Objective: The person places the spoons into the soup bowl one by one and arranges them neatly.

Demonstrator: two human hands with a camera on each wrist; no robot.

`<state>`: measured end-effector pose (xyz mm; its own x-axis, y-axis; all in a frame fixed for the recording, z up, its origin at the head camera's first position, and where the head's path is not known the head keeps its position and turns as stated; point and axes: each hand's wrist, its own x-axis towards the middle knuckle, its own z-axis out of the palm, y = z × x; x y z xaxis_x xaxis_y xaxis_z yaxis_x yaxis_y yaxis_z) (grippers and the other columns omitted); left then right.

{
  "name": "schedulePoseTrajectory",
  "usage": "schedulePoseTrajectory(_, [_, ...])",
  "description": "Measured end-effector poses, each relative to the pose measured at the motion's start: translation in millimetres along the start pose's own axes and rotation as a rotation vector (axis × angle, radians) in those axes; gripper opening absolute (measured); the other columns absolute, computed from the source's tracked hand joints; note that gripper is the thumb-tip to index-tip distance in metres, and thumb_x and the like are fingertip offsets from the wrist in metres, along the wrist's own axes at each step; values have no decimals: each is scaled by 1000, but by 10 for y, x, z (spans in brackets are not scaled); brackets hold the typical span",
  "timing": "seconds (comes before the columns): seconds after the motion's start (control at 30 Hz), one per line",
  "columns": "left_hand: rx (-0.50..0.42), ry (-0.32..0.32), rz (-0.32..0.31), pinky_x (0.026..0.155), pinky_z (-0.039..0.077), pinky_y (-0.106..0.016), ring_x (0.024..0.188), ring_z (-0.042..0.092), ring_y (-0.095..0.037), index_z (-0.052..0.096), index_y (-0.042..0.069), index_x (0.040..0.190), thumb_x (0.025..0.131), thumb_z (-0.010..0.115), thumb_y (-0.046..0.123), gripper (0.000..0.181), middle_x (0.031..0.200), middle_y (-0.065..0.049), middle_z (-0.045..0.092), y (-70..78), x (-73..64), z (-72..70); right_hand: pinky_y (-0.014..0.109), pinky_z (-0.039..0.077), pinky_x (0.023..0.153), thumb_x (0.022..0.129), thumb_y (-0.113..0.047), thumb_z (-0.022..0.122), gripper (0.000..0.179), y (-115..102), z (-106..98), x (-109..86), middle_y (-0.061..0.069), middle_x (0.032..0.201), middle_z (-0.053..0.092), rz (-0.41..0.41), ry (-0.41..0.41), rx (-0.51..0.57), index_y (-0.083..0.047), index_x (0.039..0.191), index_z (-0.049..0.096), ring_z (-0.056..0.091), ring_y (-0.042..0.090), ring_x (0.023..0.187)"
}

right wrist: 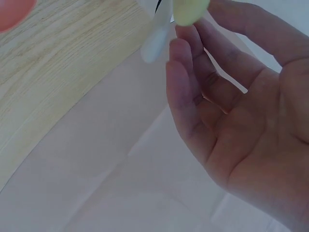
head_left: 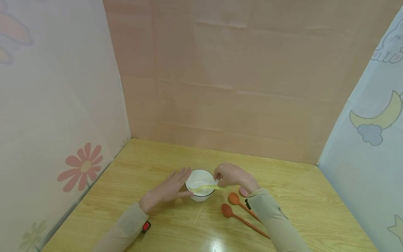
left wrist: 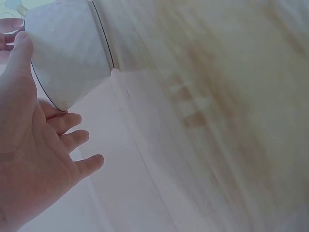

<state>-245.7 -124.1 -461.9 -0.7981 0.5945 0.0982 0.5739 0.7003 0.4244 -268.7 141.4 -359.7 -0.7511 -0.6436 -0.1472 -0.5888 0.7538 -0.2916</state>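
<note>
A white bowl [head_left: 199, 198] with a dark rim stands on the wooden table. My left hand [head_left: 170, 185] holds it at its left side, the thumb by the near rim and the fingers along the far side. The bowl's outer wall [left wrist: 67, 48] fills the top left of the left wrist view. My right hand [head_left: 231, 175] is at the right rim and pinches the handle of a yellow spoon [head_left: 206, 187], whose head reaches into the bowl. Beside that handle a white handle [right wrist: 157, 46] sticks out over the rim in the right wrist view; its other end is unclear.
Two orange spoons, one nearer [head_left: 226, 210] and one farther [head_left: 234, 198], lie right of the bowl, partly under the right forearm. A pink rounded piece [head_left: 243, 191] shows beside the right wrist. Cloth walls [head_left: 220, 87] enclose the table at back and sides.
</note>
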Motion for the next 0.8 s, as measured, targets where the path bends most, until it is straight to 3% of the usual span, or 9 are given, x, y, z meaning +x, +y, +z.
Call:
schedulePoseTrajectory(0.57, [8, -7, -2, 123, 18, -62, 155, 15, -35, 16, 2, 158, 97, 51, 58, 91, 166, -17, 17, -22, 0, 20, 24, 51, 69, 77, -3, 75, 18, 66, -38, -94, 3, 90, 72, 10, 51, -50, -6, 95, 75, 60, 9, 81])
schedulePoseTrajectory(0.8, [12, -5, -5, 123, 18, -62, 155, 15, -36, 17, 2, 158, 97, 52, 58, 90, 166, -16, 17, -21, 4, 23, 24, 51, 68, 80, -6, 77, 17, 108, -80, -190, 5, 91, 72, -5, 78, -40, -4, 96, 74, 65, 18, 83])
